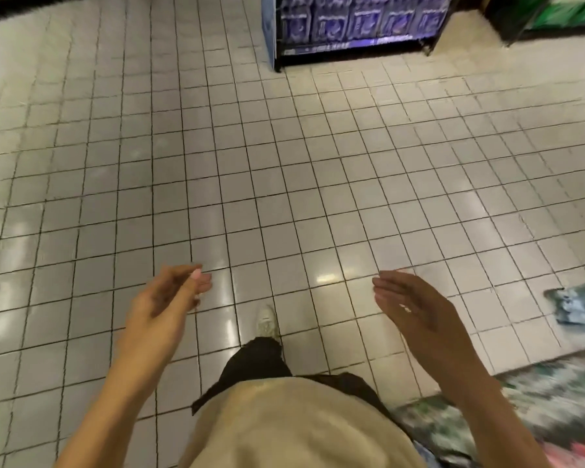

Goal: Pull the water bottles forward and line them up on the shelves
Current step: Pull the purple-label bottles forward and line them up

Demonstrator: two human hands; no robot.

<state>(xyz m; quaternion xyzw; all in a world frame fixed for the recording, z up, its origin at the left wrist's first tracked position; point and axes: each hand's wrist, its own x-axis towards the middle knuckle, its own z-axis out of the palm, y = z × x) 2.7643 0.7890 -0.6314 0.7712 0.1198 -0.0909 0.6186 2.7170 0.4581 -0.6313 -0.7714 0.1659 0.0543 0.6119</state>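
Two bare hands hang over the tiled floor [284,184], holding nothing. The left hand [164,300] has loosely curled fingers [201,282]; the right hand [416,310] has its fingers nearly straight and relaxed. Well beyond the hands, across the floor, stands a dark display rack [348,50] stacked with blue-wrapped packs of water bottles [362,18]. Below the hands a pale shoe [267,320] steps on the tiles. Nearer than the right hand, blurred packaged goods [551,400] sit low at the floor's edge.

water packs [358,25] cut off at top edge, blurred goods [534,410] lower right
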